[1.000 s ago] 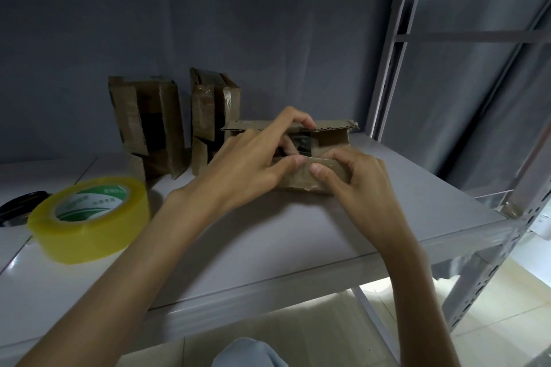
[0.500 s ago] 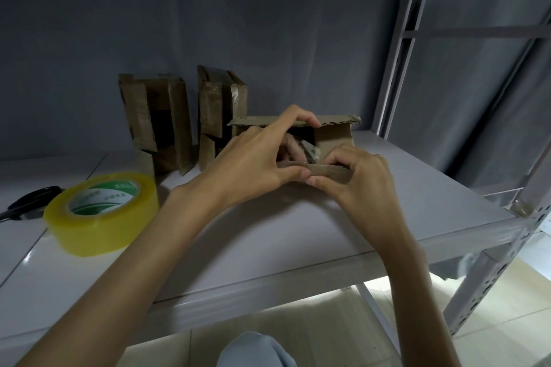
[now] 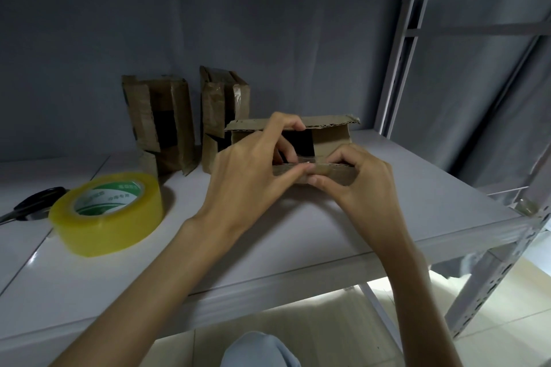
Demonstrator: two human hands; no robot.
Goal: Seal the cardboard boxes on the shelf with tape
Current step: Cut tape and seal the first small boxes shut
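A small brown cardboard box [image 3: 331, 140] lies on its side on the pale grey metal shelf [image 3: 402, 205], its open end facing the person, with the top flap level and the dark inside showing. The left hand [image 3: 253, 170] has its forefinger hooked over the top flap while the thumb lies along the lower front flap. The right hand [image 3: 357, 185] pinches that lower flap between thumb and curled fingers, just beside the left thumb. Behind the box and to its left, two taller brown cardboard boxes [image 3: 161, 125] stand upright near the grey back wall, their flaps loose. Further left of the box, nearer the shelf's front edge, lies a fat roll of yellow packing tape [image 3: 107, 214] with a green and white core label. Black-handled scissors [image 3: 32, 207] lie just beyond the roll.
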